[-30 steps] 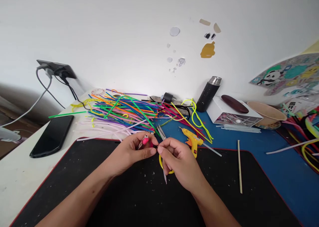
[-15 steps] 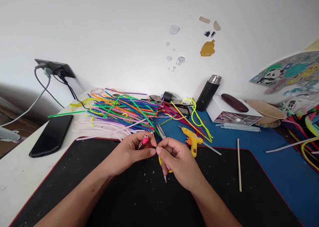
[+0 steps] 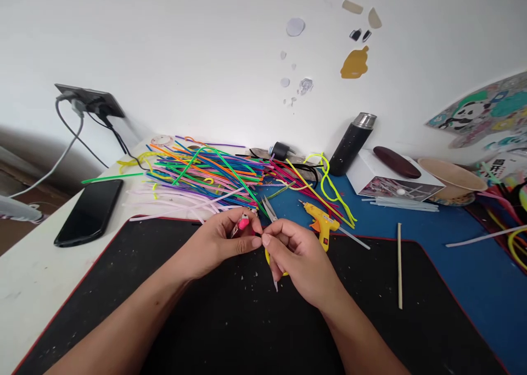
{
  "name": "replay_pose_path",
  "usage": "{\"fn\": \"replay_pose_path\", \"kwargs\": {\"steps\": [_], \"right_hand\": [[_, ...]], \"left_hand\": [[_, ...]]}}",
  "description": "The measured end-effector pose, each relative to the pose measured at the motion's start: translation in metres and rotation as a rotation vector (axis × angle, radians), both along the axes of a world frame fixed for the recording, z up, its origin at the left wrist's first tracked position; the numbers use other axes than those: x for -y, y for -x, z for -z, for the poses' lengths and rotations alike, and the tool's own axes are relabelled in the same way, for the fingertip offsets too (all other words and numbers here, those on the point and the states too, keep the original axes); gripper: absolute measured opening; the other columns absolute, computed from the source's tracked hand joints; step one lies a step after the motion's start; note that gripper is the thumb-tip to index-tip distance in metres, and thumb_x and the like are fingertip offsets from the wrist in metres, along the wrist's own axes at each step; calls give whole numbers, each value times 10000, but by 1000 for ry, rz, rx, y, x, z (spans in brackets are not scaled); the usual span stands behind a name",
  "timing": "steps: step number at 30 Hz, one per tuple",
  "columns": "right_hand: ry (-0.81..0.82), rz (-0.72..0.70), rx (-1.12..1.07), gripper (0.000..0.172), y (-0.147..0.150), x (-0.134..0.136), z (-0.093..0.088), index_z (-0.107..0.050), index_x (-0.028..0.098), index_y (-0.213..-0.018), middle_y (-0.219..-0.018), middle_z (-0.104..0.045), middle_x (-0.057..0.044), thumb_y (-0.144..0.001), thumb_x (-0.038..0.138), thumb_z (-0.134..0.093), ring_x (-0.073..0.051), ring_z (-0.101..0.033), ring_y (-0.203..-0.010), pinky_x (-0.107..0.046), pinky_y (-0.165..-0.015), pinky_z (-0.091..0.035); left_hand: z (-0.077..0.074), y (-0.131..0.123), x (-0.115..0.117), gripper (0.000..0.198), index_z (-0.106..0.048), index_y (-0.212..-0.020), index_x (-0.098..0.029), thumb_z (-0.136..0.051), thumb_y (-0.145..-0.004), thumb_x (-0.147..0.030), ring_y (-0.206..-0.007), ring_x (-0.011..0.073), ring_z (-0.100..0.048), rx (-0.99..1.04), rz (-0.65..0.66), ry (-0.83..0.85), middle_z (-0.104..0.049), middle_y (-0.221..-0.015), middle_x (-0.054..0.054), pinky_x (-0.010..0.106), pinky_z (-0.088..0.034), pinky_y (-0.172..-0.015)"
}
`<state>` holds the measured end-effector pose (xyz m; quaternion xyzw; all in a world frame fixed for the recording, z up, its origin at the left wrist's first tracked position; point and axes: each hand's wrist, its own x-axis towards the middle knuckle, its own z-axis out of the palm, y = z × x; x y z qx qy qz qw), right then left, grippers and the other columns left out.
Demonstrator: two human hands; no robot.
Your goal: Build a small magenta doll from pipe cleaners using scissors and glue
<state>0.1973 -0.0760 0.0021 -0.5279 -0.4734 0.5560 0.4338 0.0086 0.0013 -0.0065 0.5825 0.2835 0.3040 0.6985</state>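
Note:
My left hand [image 3: 218, 238] is closed around a pink lighter [image 3: 243, 222], its top showing above the curled fingers. Its thumb and forefinger also pinch a tiny dark piece [image 3: 258, 234], too small to name. At the same spot, my right hand [image 3: 294, 254] is closed, thumb and forefinger pressed together and meeting the left fingertips. A pale thin tip [image 3: 276, 285] pokes out below the right fingers; the rest of it is hidden. Scissors [image 3: 269, 209] with yellow handles lie behind and partly under the right hand, blades pointing away.
Colourful pipe cleaners [image 3: 206, 172] lie heaped behind the hands. A yellow glue gun [image 3: 320, 222] rests right of the scissors, a wooden stick [image 3: 399, 265] on the black mat [image 3: 247, 331]. A phone [image 3: 88, 213] lies left; a black flask [image 3: 352, 144] and white box [image 3: 395, 177] stand at the back.
The camera view has shifted slightly, so the background sits higher and farther right. Both hands keep the same pinch, fingertips together.

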Motion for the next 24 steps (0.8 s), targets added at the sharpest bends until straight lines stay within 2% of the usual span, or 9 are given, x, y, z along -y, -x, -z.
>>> {"fn": "replay_pose_path", "kwargs": {"steps": [8,12,18,24], "right_hand": [[-21,24,-44,223,0,0,-1,-673,206,-909,-560,-561,81,-988,413,-704,-99,-545,-453,-220,-472,-393],[-27,59,-66,250,0,0,0,-672,211,-907,-560,-570,77,-984,445,-717,-102,-532,-448,-226,-475,-403],[-43,96,-22,251,0,2,3,-675,219,-910,-569,-559,73,-995,452,-711,-117,-540,-468,-243,-496,-427],[-70,123,67,224,2,0,4,-675,219,-916,-584,-539,72,-1011,421,-693,-115,-529,-486,-244,-505,-414]], "left_hand": [[1,0,0,433,-715,-1037,-185,-961,-778,-430,-688,120,-416,-17,-5,82,-493,-737,-67,245,-337,-653],[2,0,-1,428,-721,-1043,-179,-957,-776,-415,-735,127,-463,-44,-8,88,-550,-803,-44,247,-379,-699],[-2,4,-7,431,-721,-1010,-179,-945,-778,-464,-658,113,-464,-90,-68,60,-596,-783,-38,238,-347,-601],[2,9,-14,480,-675,-1019,-195,-914,-792,-543,-516,78,-294,-103,-155,82,-494,-646,-93,237,-231,-491]]}}
